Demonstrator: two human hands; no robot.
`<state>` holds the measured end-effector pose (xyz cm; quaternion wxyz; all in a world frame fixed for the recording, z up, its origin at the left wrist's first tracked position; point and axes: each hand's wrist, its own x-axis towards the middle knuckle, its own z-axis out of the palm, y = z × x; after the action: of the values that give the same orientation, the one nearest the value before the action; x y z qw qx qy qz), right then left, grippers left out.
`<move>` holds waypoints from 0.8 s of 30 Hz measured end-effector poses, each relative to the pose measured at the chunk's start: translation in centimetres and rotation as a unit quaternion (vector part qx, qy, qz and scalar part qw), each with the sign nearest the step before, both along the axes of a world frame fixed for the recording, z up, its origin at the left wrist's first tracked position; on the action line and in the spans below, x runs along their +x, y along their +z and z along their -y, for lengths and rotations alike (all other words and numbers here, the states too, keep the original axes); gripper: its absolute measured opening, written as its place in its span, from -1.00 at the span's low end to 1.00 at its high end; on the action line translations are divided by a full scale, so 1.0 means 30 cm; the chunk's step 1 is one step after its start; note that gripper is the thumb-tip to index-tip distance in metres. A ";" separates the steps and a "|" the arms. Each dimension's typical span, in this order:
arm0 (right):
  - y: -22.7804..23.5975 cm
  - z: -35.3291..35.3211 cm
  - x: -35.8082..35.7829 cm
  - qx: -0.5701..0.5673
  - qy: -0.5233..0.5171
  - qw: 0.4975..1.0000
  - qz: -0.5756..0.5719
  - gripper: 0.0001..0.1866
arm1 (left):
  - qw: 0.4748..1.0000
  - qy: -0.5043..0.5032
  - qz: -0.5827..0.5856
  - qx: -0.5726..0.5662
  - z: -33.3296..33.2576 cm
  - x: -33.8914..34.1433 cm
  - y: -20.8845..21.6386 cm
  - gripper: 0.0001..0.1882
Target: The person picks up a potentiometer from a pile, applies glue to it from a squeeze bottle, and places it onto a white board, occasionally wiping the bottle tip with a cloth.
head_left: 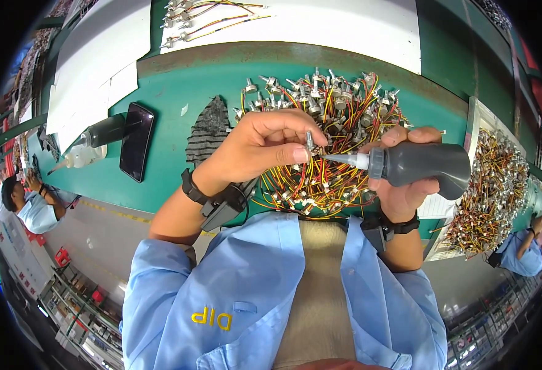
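My left hand [261, 145] pinches a small potentiometer [310, 140] between thumb and forefinger, its metal shaft pointing up. My right hand [400, 200] is wrapped round a dark grey squeeze bottle [431, 165], which lies roughly level. The bottle's tapered nozzle [343, 159] points left, its tip close beside the potentiometer; whether they touch I cannot tell. Behind and beneath both hands spreads a heap of potentiometers [339, 102] with red, yellow and black wires [302, 182]. Part of the heap is hidden by my hands.
Left on the green table [172, 80] lie a striped dark cloth [209, 132], a phone [137, 142], a dark bottle [105, 131] and a clear bottle [86, 156]. Wired parts sit on a white sheet [345, 24] at the back. A wire-filled tray [472, 126] stands right. Co-workers sit on both sides.
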<state>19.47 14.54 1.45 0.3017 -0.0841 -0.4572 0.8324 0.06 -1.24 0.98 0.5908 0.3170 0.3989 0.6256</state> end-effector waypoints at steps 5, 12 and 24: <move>0.007 0.000 0.008 0.004 0.001 1.000 0.026 -0.28 | 1.000 -0.001 0.001 -0.015 -0.003 -0.001 0.021 -0.75; 0.007 -0.004 0.003 0.006 -0.004 1.000 0.024 -0.29 | 1.000 -0.003 0.001 -0.025 0.001 -0.002 0.018 -0.74; 0.014 -0.002 -0.001 0.016 -0.009 0.999 0.038 -0.28 | 1.000 -0.007 0.008 -0.017 0.005 -0.006 0.009 -0.73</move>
<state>19.44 14.61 1.86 0.2931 -0.1152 -0.4813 0.8180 -0.12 -1.38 1.25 0.6035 0.3046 0.4030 0.6170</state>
